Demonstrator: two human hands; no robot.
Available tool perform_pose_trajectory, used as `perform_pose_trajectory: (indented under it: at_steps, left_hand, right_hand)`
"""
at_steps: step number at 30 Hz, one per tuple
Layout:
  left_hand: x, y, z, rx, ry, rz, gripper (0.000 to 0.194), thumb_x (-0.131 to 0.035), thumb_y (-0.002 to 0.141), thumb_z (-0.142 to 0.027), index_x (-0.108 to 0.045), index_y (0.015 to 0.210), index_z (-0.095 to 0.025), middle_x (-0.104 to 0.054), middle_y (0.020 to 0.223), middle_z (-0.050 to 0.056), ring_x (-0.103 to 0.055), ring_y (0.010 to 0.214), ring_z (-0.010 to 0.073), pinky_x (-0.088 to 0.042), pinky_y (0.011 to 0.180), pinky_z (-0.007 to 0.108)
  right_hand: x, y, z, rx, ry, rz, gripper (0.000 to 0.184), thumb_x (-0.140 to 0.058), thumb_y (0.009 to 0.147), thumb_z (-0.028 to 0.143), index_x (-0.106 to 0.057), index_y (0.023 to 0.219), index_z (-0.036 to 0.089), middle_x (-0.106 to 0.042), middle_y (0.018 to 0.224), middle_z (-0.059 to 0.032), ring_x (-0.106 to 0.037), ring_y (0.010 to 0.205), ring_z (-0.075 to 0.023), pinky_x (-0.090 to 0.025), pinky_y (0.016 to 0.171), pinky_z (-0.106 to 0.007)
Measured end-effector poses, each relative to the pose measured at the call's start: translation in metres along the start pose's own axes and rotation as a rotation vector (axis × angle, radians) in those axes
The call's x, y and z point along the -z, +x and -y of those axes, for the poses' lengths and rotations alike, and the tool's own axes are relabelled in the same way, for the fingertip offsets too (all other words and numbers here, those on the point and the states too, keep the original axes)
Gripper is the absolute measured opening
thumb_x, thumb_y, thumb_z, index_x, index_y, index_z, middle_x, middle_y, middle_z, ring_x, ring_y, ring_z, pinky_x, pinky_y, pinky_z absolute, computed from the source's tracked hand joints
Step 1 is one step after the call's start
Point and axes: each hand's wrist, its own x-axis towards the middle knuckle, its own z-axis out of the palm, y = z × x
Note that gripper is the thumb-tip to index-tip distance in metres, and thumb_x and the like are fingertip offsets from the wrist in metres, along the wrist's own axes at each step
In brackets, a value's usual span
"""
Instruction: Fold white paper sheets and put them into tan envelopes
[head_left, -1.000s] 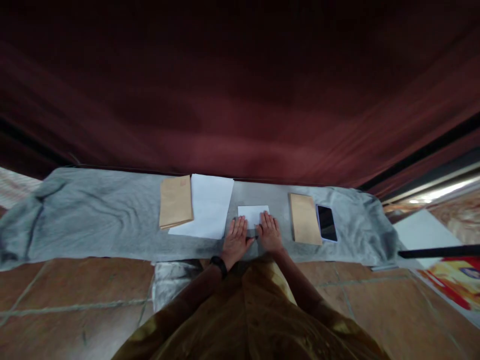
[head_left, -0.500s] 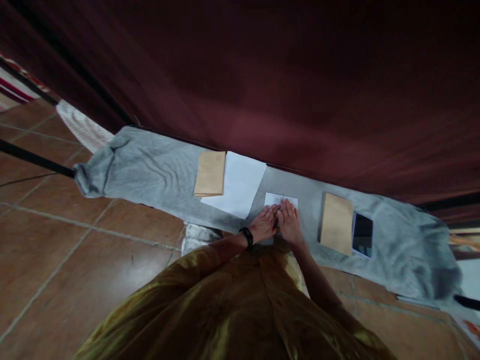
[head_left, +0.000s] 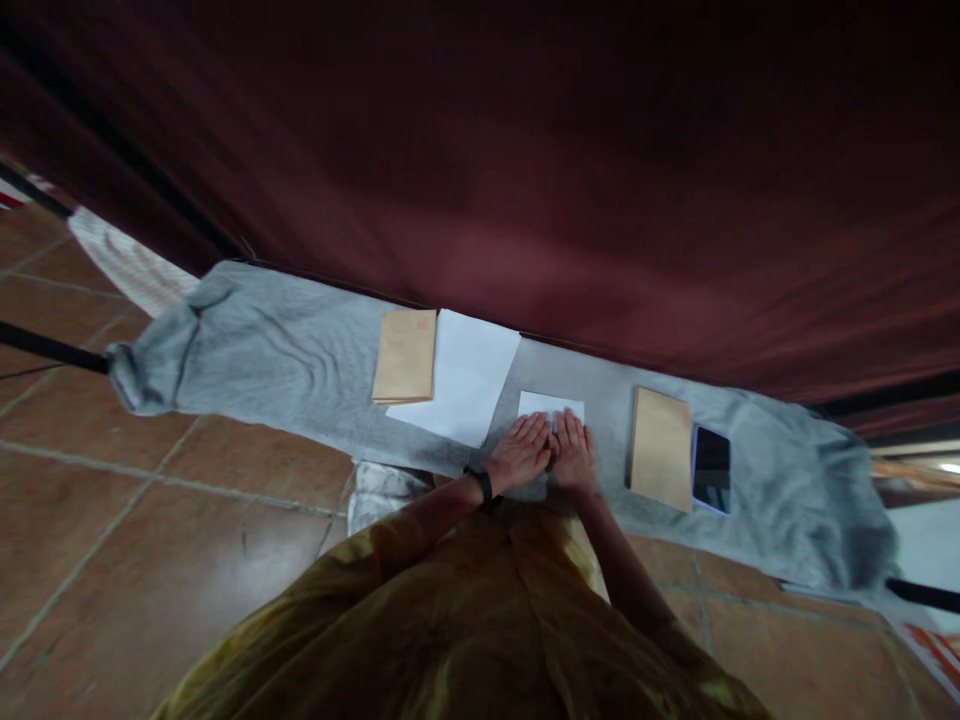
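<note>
Both hands, left hand (head_left: 519, 453) and right hand (head_left: 574, 455), lie flat with nothing gripped, on the small white paper (head_left: 551, 403) in front of the person. Uneven pressing could skew or crease it, and the soft gray cloth (head_left: 600, 388) might bunch underneath.

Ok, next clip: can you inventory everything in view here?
small paper: one, white, under the hands
larger paper: count unclear, white, left
left stack: one, brown, overlapping larger paper
right stack: one, brown, beside phone
phone: one, dark-screened, right
cloth: one, grey, beneath these
drape: one, dark red, beyond
floor tiles: several, brown, below
wristband: one, black, left wrist
garment: one, mustard, wearer's body
left hand, right hand: two, bare, centre
</note>
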Motion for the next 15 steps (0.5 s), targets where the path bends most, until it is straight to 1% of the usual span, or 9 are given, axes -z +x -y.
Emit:
perform_pose_trajectory:
  at_steps: [2,6,10,15]
  left_hand:
    - [-0.002,0.01,0.003,0.061,-0.009,-0.02,0.057,-0.028,0.104,-0.036,-0.036,0.152,-0.005,-0.032,0.162,0.017,-0.025,0.153,0.0238,-0.015,0.127,0.043]
    - [-0.006,0.025,0.015,0.136,0.007,-0.077,0.062,-0.032,0.103,-0.042,-0.035,0.152,-0.004,-0.031,0.162,0.018,-0.022,0.153,0.0259,-0.018,0.126,0.045]
    - [-0.011,0.027,0.023,0.182,0.009,-0.132,0.061,-0.034,0.102,-0.036,-0.03,0.154,-0.004,-0.03,0.163,0.018,-0.02,0.154,0.0258,-0.019,0.126,0.047]
    - [-0.015,0.027,0.025,0.179,0.01,-0.143,0.063,-0.037,0.097,-0.026,-0.027,0.156,-0.006,-0.031,0.163,0.017,-0.021,0.154,0.0259,-0.018,0.127,0.049]
  right_hand:
    - [0.0,0.001,0.002,-0.015,-0.003,-0.025,0.056,-0.029,0.103,0.027,-0.031,0.157,0.014,-0.031,0.163,-0.0133,-0.028,0.15,-0.0244,-0.022,0.121,-0.048]
    - [0.0,0.001,0.003,-0.014,0.008,-0.071,0.055,-0.03,0.103,0.028,-0.037,0.155,0.012,-0.038,0.16,-0.0155,-0.033,0.148,-0.0259,-0.022,0.121,-0.048]
    - [0.001,0.005,0.005,-0.041,0.035,-0.084,0.053,-0.029,0.105,0.034,-0.042,0.152,0.013,-0.04,0.158,-0.0155,-0.035,0.146,-0.0282,-0.022,0.12,-0.051]
    - [0.0,0.023,0.011,-0.043,0.059,-0.051,0.053,-0.032,0.104,0.031,-0.038,0.154,0.014,-0.041,0.158,-0.0169,-0.035,0.147,-0.0283,-0.024,0.119,-0.052]
